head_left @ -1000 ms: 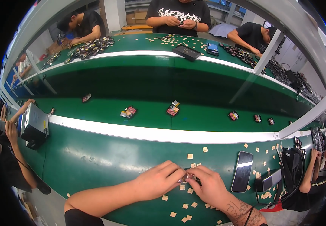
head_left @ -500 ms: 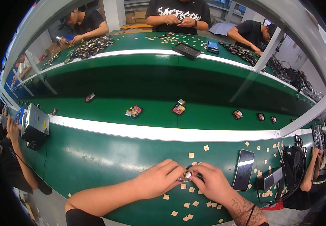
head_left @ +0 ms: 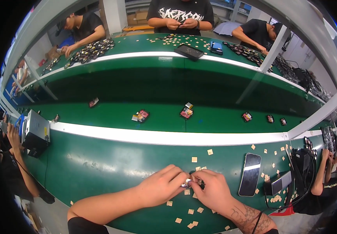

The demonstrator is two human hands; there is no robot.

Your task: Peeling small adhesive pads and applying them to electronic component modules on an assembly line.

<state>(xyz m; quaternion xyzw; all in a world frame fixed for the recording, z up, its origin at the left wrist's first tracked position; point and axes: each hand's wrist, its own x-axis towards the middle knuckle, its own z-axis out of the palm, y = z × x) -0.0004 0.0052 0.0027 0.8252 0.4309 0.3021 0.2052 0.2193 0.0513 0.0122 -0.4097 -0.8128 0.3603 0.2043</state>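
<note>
My left hand is closed around a small electronic unit with a silvery, pouch-like battery, just above the green bench. From the other side, the thumb and fingers of my right hand pinch together at the unit's edge. Most of the unit is hidden by my fingers; only a shiny part shows between the two hands. Small tan square pads lie scattered under and around my hands.
A phone lies right of my hands, beside a dark box-shaped device with cables. Beyond a white rail, several small red-and-black units sit on a green belt. A metal box stands at left. Co-workers sit around.
The unit has turned between my fingers, so its yellow-edged battery now shows as a smaller shiny patch. My right fingers have drawn in closer over it. The whole view has shifted slightly.
</note>
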